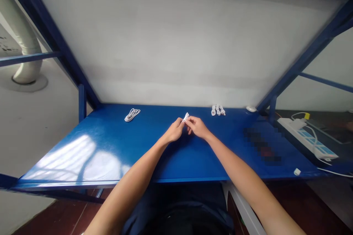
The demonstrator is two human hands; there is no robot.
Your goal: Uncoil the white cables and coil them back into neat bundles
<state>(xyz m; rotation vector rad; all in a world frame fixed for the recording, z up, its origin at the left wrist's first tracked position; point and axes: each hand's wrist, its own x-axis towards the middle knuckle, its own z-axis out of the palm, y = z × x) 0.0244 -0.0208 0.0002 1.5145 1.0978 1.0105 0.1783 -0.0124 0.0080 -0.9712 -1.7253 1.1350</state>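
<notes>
Blue-painted metal table (110, 154) fills the near field, glossy, with a pale window reflection at its left front. 2 bare forearms reach forward from the bottom edge and meet over the middle of the top. Left hand (173, 131) and right hand (197, 127) are fingertip to fingertip, both pinched on 1 small white cable bundle (186, 116). Bundle sticks up and back from between the thumbs and forefingers, just above the tabletop; only its looped end shows, the rest is hidden in the grasp. Remaining fingers on both hands are curled in loosely. Right front corner: small white block (297, 171) near the table edge. Beyond the right edge, on a lower dark surface, a white power strip (306, 139) with blue switches and a white lead. Far left of the top, a coiled white cable (132, 114) lies flat, well apart from the hands. Far right, against the back, 3 short white bundles (217, 110) lie side by side, with a small white oval object (251, 108) just beyond them. Grey-white backboard (176, 44) rises behind, framed by blue struts.
</notes>
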